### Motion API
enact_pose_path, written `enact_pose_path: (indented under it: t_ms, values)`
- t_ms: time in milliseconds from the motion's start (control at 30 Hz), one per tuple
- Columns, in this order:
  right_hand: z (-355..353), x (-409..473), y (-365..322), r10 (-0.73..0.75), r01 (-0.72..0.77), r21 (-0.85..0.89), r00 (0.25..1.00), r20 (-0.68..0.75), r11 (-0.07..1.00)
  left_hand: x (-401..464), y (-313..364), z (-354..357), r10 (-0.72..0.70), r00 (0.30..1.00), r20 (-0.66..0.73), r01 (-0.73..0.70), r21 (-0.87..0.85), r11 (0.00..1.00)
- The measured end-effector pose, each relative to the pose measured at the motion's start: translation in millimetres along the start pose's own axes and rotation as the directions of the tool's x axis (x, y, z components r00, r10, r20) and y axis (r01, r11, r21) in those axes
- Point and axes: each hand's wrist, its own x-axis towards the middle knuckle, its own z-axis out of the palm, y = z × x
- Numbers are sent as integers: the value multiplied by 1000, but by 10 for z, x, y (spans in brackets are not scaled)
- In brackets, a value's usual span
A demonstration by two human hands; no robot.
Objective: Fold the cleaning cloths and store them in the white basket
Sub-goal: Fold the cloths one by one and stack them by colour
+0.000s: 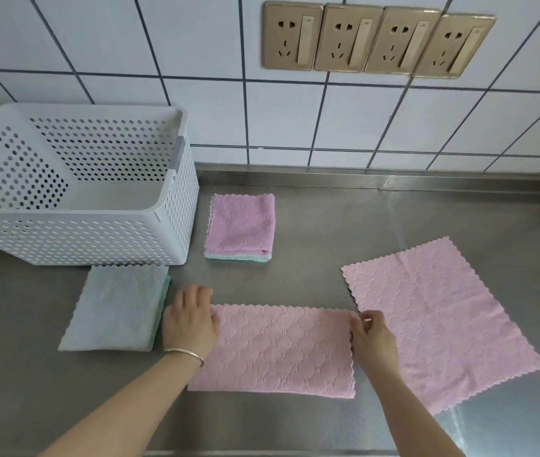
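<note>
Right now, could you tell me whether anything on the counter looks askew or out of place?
Only the unfolded pink cloth on the right, which lies skewed to the counter edge. Nothing looks spilled or damaged.
</note>
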Motion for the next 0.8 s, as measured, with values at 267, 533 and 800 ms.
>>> enact_pose_path:
  t_ms: [267,533,800]
  values:
    - [90,-365,190,139,-132,-93,987,80,987,-337,559,363,547,758,355,-614,105,782]
    - [127,-498,109,220,-140,-450,967,129,882,-276,648,355,512,741,434,-564,-11,826]
    - [288,-859,-178,-260,196,-358,955,-141,913,-198,854,-206,315,800,510,101,-633,767]
